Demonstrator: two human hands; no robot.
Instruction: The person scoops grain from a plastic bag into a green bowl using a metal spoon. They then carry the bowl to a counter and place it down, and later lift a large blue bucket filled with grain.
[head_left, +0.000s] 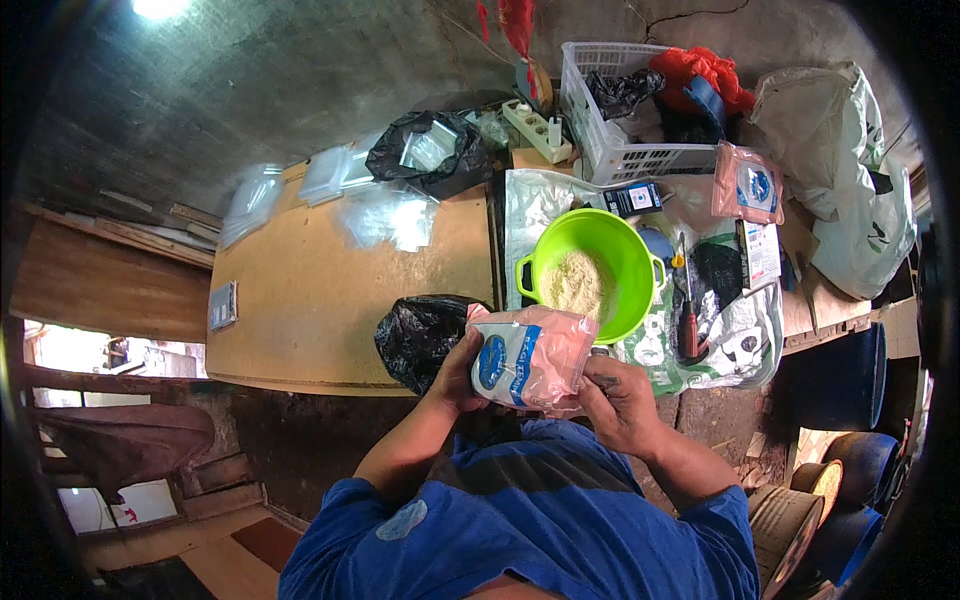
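Note:
A pink plastic packet [560, 355] with a blue-and-white label is held up before my body, tilted. My left hand [460, 372] is closed round its left side, the thumb on the front. My right hand [620, 405] pinches the packet's lower right corner. Just beyond the packet stands a bright green two-handled basin [640, 255] with a pale, crumbly powder [577, 283] in it. The packet covers part of the basin's near rim. A black plastic bag [410, 335] lies beside my left hand at the table's front edge.
Clear plastic bags [390, 215] and another black bag [425, 150] lie on the wooden table [300, 310]. A red-handled screwdriver [688, 330] and a second pink packet [748, 185] are right of the basin. Behind stand a white crate [660, 160] and a power strip [537, 130]. Blue drums [835, 380] stand lower right.

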